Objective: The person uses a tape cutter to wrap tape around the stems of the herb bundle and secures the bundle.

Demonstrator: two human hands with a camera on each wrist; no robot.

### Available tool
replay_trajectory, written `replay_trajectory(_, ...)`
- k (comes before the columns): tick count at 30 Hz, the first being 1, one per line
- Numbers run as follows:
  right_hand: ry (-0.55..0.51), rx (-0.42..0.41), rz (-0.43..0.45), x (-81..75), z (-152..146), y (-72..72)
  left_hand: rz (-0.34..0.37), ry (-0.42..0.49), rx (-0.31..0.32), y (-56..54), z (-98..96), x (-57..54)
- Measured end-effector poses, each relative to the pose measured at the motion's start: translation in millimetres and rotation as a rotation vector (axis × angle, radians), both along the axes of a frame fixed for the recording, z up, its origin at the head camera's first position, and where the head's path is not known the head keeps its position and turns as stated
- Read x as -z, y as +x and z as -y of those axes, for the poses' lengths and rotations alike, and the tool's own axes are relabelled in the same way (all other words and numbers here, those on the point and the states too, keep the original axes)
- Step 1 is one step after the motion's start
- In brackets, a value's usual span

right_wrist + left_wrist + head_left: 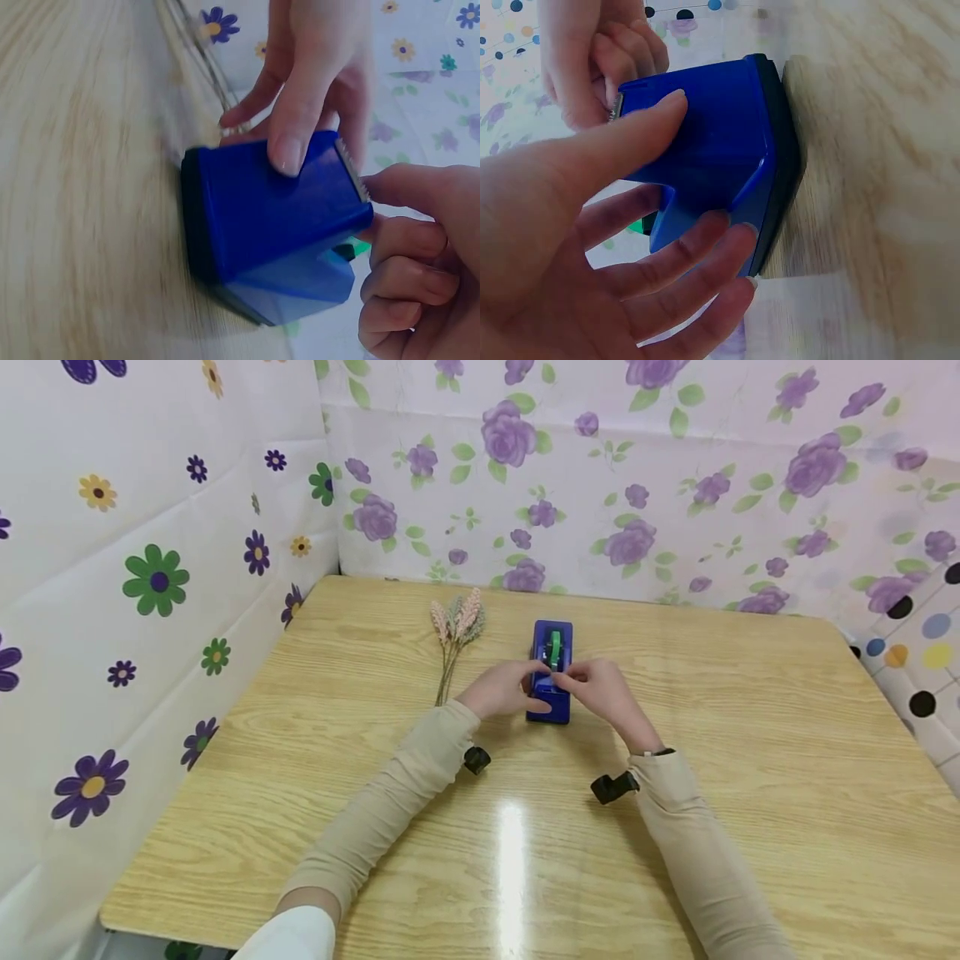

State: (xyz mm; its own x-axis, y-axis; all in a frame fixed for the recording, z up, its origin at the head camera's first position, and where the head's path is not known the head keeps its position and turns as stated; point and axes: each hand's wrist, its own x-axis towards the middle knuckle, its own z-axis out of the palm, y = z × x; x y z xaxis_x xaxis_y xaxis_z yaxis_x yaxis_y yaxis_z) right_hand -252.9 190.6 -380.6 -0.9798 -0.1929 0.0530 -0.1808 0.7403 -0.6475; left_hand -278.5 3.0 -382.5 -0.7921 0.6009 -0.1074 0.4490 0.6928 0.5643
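1. A blue tape dispenser (pixel 551 707) is standing on the bench (pixel 720 710), just right of the head view's centre, and is carrying a green-cored roll (pixel 555 651) in its upper part.
2. The left hand (pixel 504 688) is grasping the dispenser, its thumb pressing one face and its other fingers spreading along another side.
3. The right hand (pixel 600 687) is bending its fingers, bringing thumb and index finger together at the dispenser's toothed edge (pixel 352 171).
4. I cannot tell whether those fingertips are pinching tape; they are partly hiding behind the edge in the wrist views.
5. Pink and grey-green flower stems (pixel 456 627) are lying upper left of the dispenser, their lower ends disappearing behind the left arm.
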Motion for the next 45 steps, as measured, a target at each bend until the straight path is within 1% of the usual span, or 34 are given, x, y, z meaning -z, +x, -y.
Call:
replay_trajectory(4,-0.015,0.033,0.048,-2.8,4.7,0.8,-0.041,-0.030,-0.039,0.2,-1.3,-0.4)
replay_trajectory(6,-0.017,0.057,0.057,-3.6,6.1,0.5,-0.058,-0.037,-0.054,-0.7,-2.7,-0.8)
replay_trajectory(10,-0.033,0.107,0.034,-2.6,6.8,-2.0,-0.067,-0.029,-0.078,-4.8,-7.0,0.2)
replay_trajectory(13,-0.092,0.148,0.036,-0.2,6.5,-4.1,-0.063,-0.027,-0.099,-8.3,-10.1,1.3)
replay_trajectory(15,-0.159,0.177,0.063,0.8,6.3,-4.9,-0.058,-0.028,-0.107,-10.3,-11.7,1.5)
replay_trajectory(18,-0.332,0.229,0.134,-0.9,4.7,-5.9,-0.054,-0.035,-0.104,-14.5,-13.9,1.8)
replay_trajectory(21,-0.493,0.252,0.158,-7.1,3.3,-6.6,-0.054,-0.031,-0.108,-19.3,-15.1,1.0)
replay_trajectory(23,-0.536,0.250,0.158,-11.3,2.2,-7.3,-0.054,-0.028,-0.115,-22.1,-15.6,-0.2)
replay_trajectory(26,-0.518,0.236,0.180,-13.0,1.4,-7.0,-0.044,-0.035,-0.121,-25.2,-16.1,-1.2)
replay_trajectory(29,-0.484,0.242,0.209,-8.7,0.6,-6.5,-0.034,-0.046,-0.125,-27.1,-17.0,-0.9)
replay_trajectory(35,-0.444,0.243,0.193,0.5,0.6,-2.5,-0.039,-0.042,-0.139,-30.9,-20.0,2.4)
replay_trajectory(41,-0.423,0.242,0.227,6.8,3.7,13.9,-0.058,-0.041,-0.136,-36.7,-22.3,3.1)
replay_trajectory(45,-0.453,0.223,0.240,12.8,5.9,26.5,-0.062,-0.038,-0.141,-39.0,-21.5,1.9)
